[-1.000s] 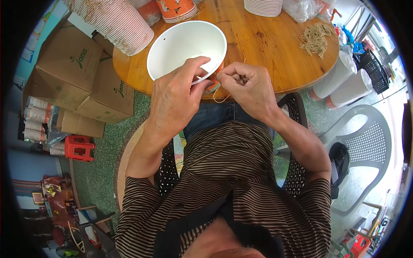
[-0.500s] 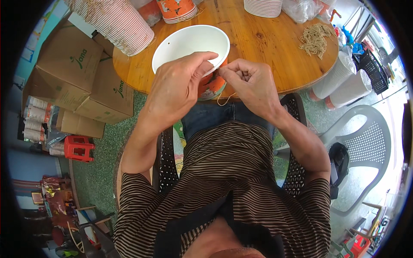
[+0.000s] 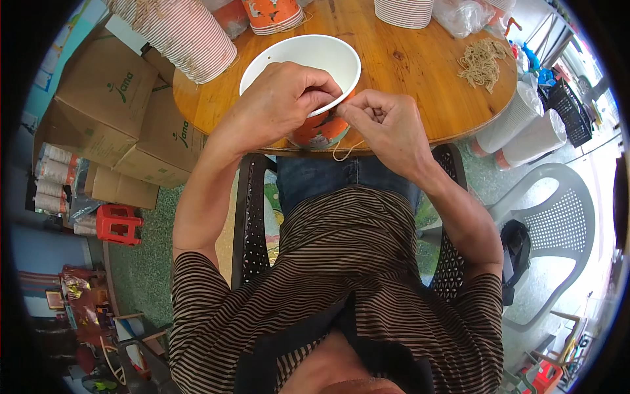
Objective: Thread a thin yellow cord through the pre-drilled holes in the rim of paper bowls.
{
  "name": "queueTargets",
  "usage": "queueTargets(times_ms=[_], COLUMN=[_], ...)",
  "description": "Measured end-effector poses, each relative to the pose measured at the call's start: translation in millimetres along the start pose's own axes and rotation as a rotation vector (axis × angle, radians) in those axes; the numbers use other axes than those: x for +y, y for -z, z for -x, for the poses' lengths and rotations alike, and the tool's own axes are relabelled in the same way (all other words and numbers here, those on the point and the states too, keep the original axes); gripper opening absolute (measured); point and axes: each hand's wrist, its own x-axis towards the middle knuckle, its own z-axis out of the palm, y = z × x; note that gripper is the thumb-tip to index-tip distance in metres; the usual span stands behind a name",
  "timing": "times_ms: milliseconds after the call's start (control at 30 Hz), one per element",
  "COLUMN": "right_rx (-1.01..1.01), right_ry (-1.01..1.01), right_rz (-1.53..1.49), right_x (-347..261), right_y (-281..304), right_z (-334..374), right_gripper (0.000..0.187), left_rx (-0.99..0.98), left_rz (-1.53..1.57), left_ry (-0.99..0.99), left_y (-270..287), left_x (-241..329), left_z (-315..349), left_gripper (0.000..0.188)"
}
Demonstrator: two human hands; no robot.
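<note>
An orange-printed paper bucket (image 3: 319,133) with a white inside leans toward me at the table's near edge, its mouth facing up. My left hand (image 3: 279,98) reaches over the rim, thumb and fingers closed together inside the mouth; what they pinch is hidden. At the outer right side, just under the rim, my right hand (image 3: 387,125) is closed in a pinch on a thin string. A loop of that string (image 3: 344,155) hangs below my right fingers. A small hole shows in the bucket's far left wall.
The wooden table (image 3: 407,79) carries a tall stack of paper buckets (image 3: 190,39) at left, an orange bucket (image 3: 270,14) and white stack (image 3: 403,10) at the back, and a bundle of strings (image 3: 483,64) at right. Cardboard boxes (image 3: 98,98) stand left, a grey chair (image 3: 558,226) right.
My left hand has dipped further over the rim, its fingers now closed inside the mouth. The bucket has shifted slightly right and away. My right hand stays pinched near the rim.
</note>
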Motion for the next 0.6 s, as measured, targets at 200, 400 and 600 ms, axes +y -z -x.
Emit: queueTargets(times_ms=[200, 400, 600], right_rx=[0.003, 0.021, 0.081], right_ry=[0.0, 0.032, 0.321], right_rz=[-0.006, -0.016, 0.26], right_x=[3, 1, 0], right_y=[3, 8, 10], right_z=[-3, -7, -20], right_gripper=[0.024, 0.021, 0.023], left_rx=[-0.007, 0.09, 0.137], left_rz=[-0.109, -0.229, -0.185], left_ry=[-0.083, -0.151, -0.053], left_y=[2, 6, 11], left_x=[-1, -14, -18], left_z=[-8, -8, -8], left_gripper=[0.012, 0.012, 0.012])
